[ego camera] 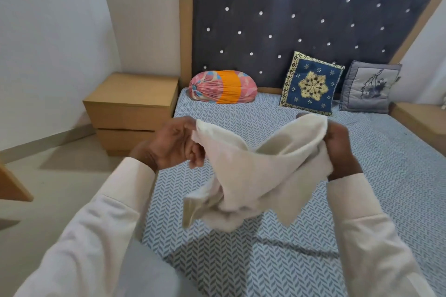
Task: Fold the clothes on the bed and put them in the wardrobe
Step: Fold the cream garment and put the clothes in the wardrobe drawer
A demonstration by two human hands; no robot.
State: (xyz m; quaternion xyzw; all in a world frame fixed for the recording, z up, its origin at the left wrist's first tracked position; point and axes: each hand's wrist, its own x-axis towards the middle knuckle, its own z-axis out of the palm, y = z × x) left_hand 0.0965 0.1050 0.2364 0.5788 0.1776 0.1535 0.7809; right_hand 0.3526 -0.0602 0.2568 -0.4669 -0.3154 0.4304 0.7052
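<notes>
Both hands hold a cream cloth garment (253,176) up in the air above the bed (362,200), clear of the patterned blue-and-white sheet. The left hand (173,144) grips one upper corner of the cloth, its fingers (196,159) curled and pinching the fabric against the thumb. The right hand (340,149) holds the opposite upper edge, its fingers closed around a bunch of the fabric, though most of them are hidden behind the cloth. Between the two hands the garment sags into a loose fold, and its lower part hangs bunched and crumpled, with a pointed corner dangling toward the sheet. Both arms wear pale long sleeves (101,236). At the far end of the bed, against the dark padded headboard (301,19), lie a round pink-and-orange bolster (222,87), a blue cushion with a gold star pattern (311,84) and a grey cushion with a floral print (371,87). A wooden nightstand (130,108) stands on the floor just beside the bed, on the bolster's side.
</notes>
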